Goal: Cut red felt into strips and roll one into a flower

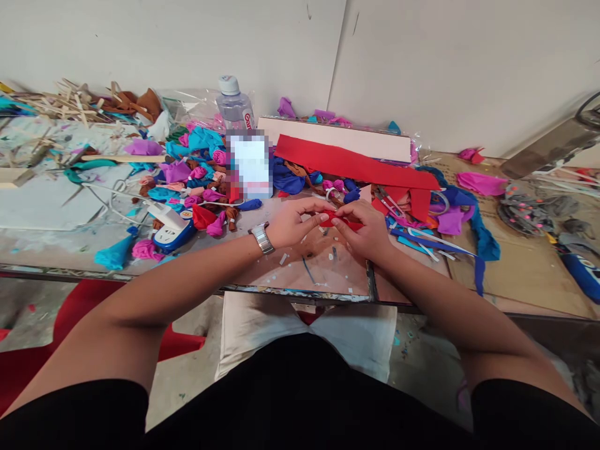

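Between my two hands, just above the front part of the table, is a small piece of red fabric [349,223]. My left hand [300,222], with a metal watch on its wrist, pinches the fabric's left end between thumb and fingers. The rest of the piece runs into my right hand [368,228], whose thumb and fingers are closed on it. A long red fabric strip [347,164] lies behind the hands. Scissors with pink handles [391,203] rest to the right, partly under red cloth.
Rolled fabric flowers in several colours [199,172] crowd the left. Behind them stand a plastic bottle [235,106] and a blurred bright screen [250,165]. A white-and-blue power strip [171,228] lies nearer. At right are blue strips [445,249] and cardboard [510,275].
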Motion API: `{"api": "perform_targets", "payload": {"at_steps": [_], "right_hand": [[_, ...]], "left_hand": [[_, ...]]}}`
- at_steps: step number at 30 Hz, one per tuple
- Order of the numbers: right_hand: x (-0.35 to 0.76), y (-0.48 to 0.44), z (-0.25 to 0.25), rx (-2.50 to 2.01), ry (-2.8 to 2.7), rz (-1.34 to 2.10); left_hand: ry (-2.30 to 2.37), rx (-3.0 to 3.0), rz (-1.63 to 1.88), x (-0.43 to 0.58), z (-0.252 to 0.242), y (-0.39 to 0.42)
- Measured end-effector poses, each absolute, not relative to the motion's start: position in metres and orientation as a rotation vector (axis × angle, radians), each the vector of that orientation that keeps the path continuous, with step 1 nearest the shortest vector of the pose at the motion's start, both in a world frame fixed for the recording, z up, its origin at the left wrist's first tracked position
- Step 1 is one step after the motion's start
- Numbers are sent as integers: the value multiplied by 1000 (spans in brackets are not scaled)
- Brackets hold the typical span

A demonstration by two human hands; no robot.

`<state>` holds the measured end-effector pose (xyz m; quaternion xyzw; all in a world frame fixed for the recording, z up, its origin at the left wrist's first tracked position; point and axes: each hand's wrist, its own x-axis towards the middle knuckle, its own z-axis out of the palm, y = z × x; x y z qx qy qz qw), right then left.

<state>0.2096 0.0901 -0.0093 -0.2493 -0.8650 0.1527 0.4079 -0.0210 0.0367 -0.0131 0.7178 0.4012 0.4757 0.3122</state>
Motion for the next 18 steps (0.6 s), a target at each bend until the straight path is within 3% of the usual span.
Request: {"api": "perform_targets", "payload": {"at_steps": [18], "right_hand": [[208, 89, -6, -610, -2189, 365]], "left_hand": [[1028, 1698, 1311, -20, -25, 40]]}}
